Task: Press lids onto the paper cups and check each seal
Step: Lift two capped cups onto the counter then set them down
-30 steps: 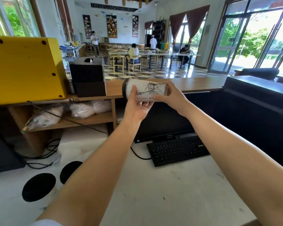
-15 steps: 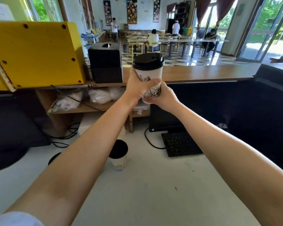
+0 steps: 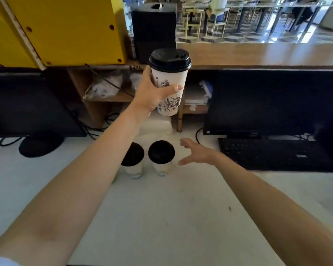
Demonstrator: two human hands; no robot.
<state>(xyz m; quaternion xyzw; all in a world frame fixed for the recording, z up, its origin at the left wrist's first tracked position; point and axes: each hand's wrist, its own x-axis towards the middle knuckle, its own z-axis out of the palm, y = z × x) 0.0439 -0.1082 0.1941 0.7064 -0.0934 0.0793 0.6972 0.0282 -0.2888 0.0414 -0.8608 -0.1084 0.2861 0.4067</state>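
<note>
A yellow box (image 3: 65, 25) is being shown at the upper left of the frame, above a dark monitor (image 3: 27, 104). At centre, a raised cup (image 3: 170, 81) is being gripped by the left hand (image 3: 152, 95), thumb across the printed front and fingers curled behind. It is being held upright, clear of the table (image 3: 161, 217), with its black lid (image 3: 169, 59) sitting level on the rim. At lower centre, two lidded cups are being stood side by side on the table: the first cup (image 3: 133, 167), partly hidden by the left forearm, and the second cup (image 3: 161, 156) just beside it. To their right, the right hand (image 3: 198, 154) is being held open and empty, fingers spread, low over the table near the second cup. A keyboard (image 3: 273, 154) is being shown at right. The seal check on the raised cup is being judged as nearly done. Setting it down by the pair is being read as next, calling for an upright, gentle placement.
</note>
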